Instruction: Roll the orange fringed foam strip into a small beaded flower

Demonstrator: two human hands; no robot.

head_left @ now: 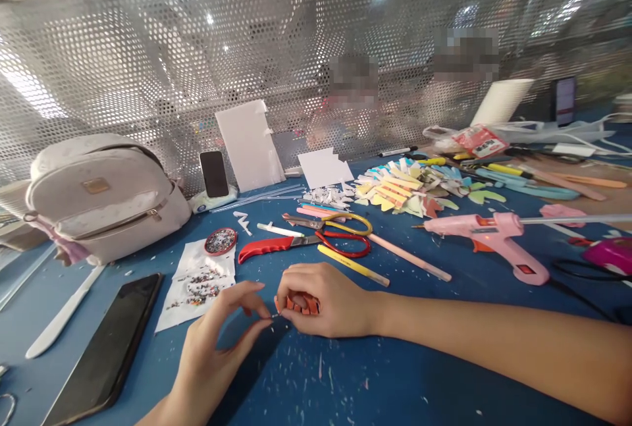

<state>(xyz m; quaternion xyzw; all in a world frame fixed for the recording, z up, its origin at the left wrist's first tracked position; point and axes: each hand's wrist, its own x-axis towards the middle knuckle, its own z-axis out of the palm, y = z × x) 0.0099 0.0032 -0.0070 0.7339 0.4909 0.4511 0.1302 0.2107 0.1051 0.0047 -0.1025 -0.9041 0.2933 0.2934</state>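
Observation:
My right hand (328,297) is curled around a small orange-red piece with dark dividing lines (311,305), part of which shows between the fingers. Beside it, my left hand (217,330) pinches thumb and index fingertip together, close to the right fingertips. A tiny pale speck seems to sit at that pinch, too small to name. Just behind the left hand lies a white sheet (175,284) scattered with small dark and orange bits, and a round red-rimmed dish (220,241) of similar bits stands on its far edge.
Beyond my hands lie scissors (340,235), a red-handled cutter (266,248) and a yellow stick (353,265). A pink glue gun (494,235) rests at right, paper scraps (405,186) behind. At left are a phone (106,347), a white plastic knife (64,314) and a backpack (103,202).

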